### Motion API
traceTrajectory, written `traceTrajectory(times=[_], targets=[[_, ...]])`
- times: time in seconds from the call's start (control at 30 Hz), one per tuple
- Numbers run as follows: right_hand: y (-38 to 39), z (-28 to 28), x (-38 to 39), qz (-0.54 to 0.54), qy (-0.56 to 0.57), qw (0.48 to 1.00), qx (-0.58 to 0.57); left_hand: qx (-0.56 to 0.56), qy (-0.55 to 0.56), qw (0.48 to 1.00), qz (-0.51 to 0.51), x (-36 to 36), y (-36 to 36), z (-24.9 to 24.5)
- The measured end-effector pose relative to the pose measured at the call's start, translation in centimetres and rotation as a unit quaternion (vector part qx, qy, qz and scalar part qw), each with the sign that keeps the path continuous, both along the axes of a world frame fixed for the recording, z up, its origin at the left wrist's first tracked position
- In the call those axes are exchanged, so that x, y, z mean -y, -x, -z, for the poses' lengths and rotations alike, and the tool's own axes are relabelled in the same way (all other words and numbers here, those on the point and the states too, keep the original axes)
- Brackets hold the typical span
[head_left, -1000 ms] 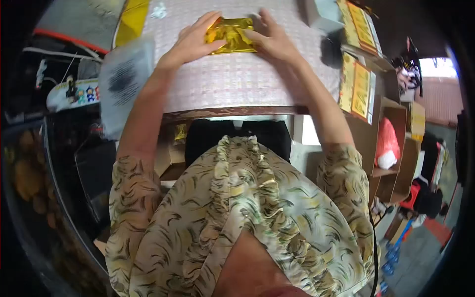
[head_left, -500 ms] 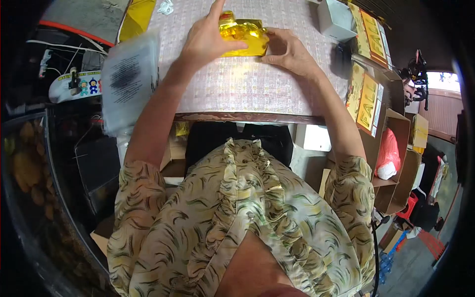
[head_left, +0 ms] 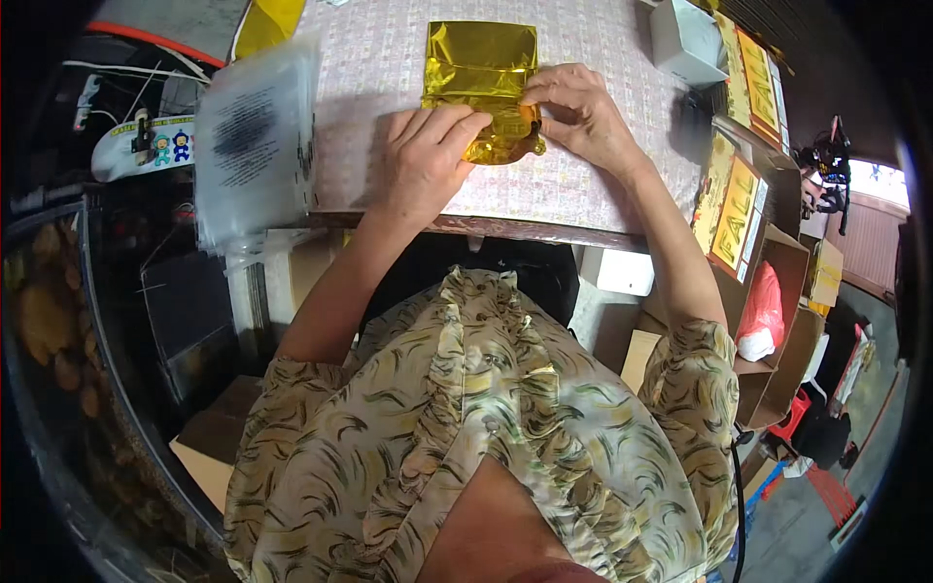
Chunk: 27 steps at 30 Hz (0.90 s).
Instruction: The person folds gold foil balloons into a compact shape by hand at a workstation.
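The foil packet [head_left: 481, 68] is shiny gold-yellow with bright creased glints. It lies on a tablecloth [head_left: 583, 185] of pale pinkish lilac, patterned all over in a fine grid of small squares. Left of the tablecloth, a stack of whitish translucent sheets [head_left: 255, 136] bears a blurred block of black print and a yellow sheet [head_left: 264, 19] shows by the far corner, while right of it stand yellow packs [head_left: 736, 199] with red lettering, a pale grey box [head_left: 685, 39] and a red bag [head_left: 763, 296] inside brown cardboard. Below the tablecloth, the blouse [head_left: 486, 408] is cream, streaked with olive-green and brown brush-stroke swirls.
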State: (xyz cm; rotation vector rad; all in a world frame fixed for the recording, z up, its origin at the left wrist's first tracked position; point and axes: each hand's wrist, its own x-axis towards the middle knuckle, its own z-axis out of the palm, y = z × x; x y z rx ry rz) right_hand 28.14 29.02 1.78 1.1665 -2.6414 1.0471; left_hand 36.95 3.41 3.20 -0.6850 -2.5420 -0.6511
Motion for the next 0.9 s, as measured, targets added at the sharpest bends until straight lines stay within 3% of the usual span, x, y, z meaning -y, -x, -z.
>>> traceTrajectory(times=[0.37,0.5,0.57,0.67,0.8,0.9], targets=[[-0.3,0.1,-0.2,-0.01,0.014,1.0,0.004,0.003,0.024,0.999,0.028,0.5,0.4,0.4],[-0.3,0.1,-0.3,-0.006,0.018,1.0,0.022,0.09,-0.019,0.99,0.109,4.2,2.7,-1.7],[-0.5,0.0,-0.2,0.003,0.015,0.999,0.032,0.168,-0.174,0.969,0.044,6.6,5.0,-0.2],[-0.4,0.4,-0.3,-0.002,0.018,1.0,0.021,0.072,-0.135,0.985,0.08,7.0,9.2,0.6],[-0.3,0.5,-0.3,0.003,0.014,1.0,0.004,0.08,-0.114,0.979,0.147,6.8,11.6,2.9],[-0.6,0.4,-0.2,0.017,0.015,1.0,-0.009,0.155,-0.085,0.967,0.186,7.2,11.5,3.1]])
